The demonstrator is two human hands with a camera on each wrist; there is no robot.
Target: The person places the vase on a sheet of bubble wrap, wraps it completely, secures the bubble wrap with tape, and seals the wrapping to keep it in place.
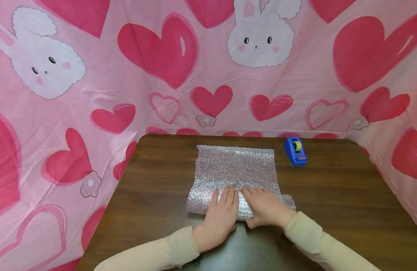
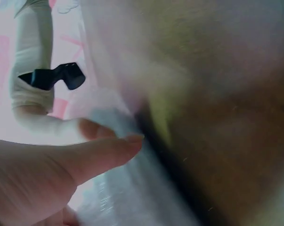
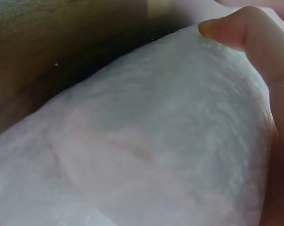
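A sheet of clear bubble wrap [image 1: 235, 163] lies on the table, its near part turned into a thick roll [image 1: 198, 199]. Anything inside the roll is hidden. My left hand [image 1: 220, 216] rests on the middle of the roll, fingers straight and side by side, thumb [image 2: 109, 153] extended along the near side. Just to its right, my right hand [image 1: 267, 207] grips the roll, fingers over the top and thumb [image 3: 245, 30] bent against its near side. The right wrist view shows the whitish, crinkled roll [image 3: 156, 122] from close up.
A blue tape dispenser [image 1: 295, 152] with a yellowish core stands at the back right of the brown wooden table [image 1: 154, 165]. Behind the table and at its sides hangs a pink cloth [image 1: 137, 82] with hearts and rabbits.
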